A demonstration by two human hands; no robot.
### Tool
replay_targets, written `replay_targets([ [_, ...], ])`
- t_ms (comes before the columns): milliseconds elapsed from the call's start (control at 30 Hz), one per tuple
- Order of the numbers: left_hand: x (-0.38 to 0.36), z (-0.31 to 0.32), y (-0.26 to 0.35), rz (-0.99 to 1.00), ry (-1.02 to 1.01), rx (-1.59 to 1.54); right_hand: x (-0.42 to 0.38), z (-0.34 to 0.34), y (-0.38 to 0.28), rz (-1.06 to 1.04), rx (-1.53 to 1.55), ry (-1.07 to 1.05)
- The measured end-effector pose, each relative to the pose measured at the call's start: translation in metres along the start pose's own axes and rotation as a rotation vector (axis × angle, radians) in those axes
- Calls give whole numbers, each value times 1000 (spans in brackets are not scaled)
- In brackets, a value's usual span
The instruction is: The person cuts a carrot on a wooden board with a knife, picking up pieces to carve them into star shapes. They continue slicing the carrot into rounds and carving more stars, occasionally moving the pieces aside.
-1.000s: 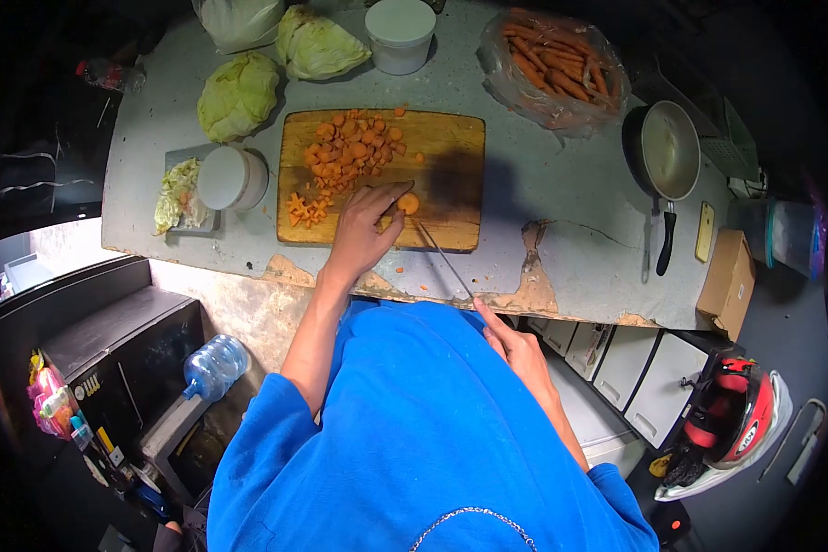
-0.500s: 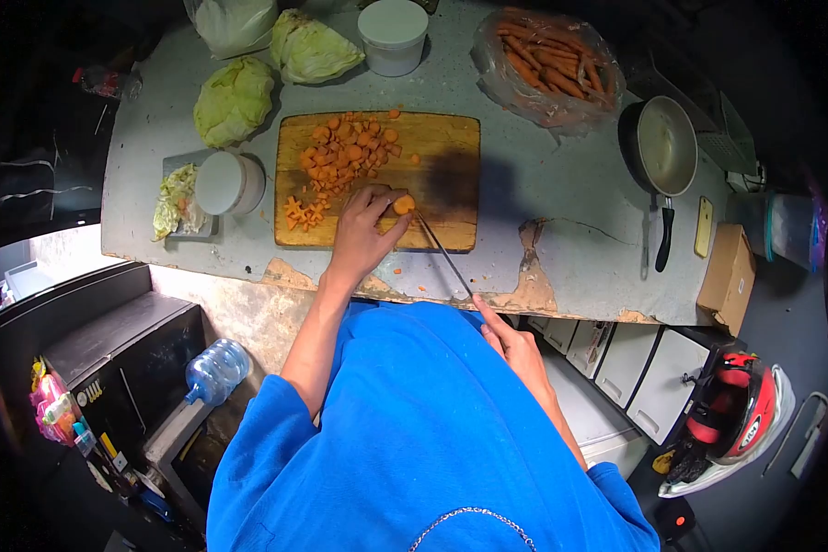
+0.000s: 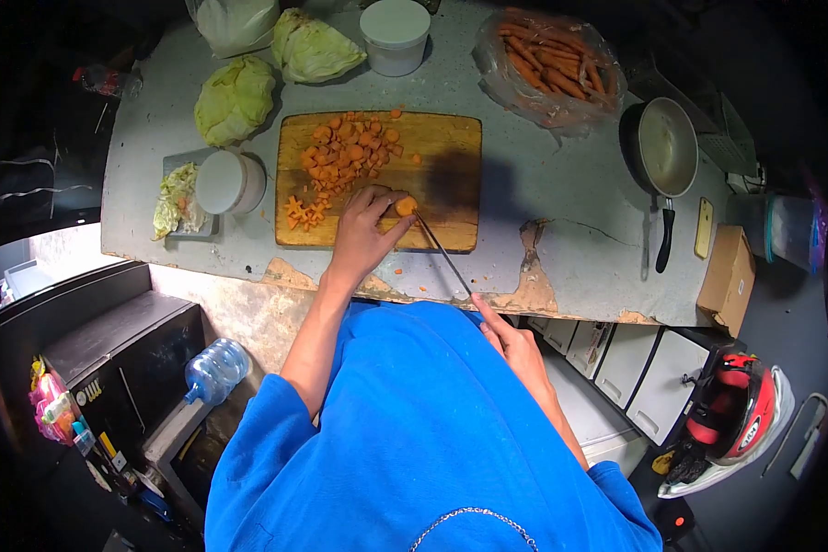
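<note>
On the wooden cutting board [image 3: 442,133], my left hand [image 3: 366,225] pinches a carrot piece [image 3: 406,206] with its round cut face toward the right. My right hand [image 3: 513,348] is closed around the handle end of a knife [image 3: 449,260] near the table's front edge. The thin blade slants up and left, its tip end beside the carrot piece. Chopped carrot [image 3: 350,152] lies heaped on the upper left of the board, with a smaller cluster of small cut pieces [image 3: 305,212] at the lower left.
Around the board on the table [image 3: 570,184] are cabbages [image 3: 235,99], lidded tubs [image 3: 396,37], a tray of vegetable scraps [image 3: 180,202], a bag of carrots [image 3: 554,69], a pan [image 3: 666,147], a yellow phone-like object [image 3: 704,227] and a cardboard box [image 3: 728,281].
</note>
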State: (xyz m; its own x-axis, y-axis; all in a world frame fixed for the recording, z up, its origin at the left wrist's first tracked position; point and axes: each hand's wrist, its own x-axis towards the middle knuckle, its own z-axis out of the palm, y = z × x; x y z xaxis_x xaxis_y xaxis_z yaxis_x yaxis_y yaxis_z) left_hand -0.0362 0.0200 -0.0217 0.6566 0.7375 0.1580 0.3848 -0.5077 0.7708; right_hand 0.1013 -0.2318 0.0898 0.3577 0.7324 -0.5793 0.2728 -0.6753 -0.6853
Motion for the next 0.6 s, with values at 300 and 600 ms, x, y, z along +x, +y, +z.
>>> replay_targets([
  [300, 0, 0, -1, 9, 6, -10, 0, 0, 1, -26, 14, 14],
  [600, 0, 0, -1, 8, 9, -15, 0, 2, 1, -28, -5, 33],
])
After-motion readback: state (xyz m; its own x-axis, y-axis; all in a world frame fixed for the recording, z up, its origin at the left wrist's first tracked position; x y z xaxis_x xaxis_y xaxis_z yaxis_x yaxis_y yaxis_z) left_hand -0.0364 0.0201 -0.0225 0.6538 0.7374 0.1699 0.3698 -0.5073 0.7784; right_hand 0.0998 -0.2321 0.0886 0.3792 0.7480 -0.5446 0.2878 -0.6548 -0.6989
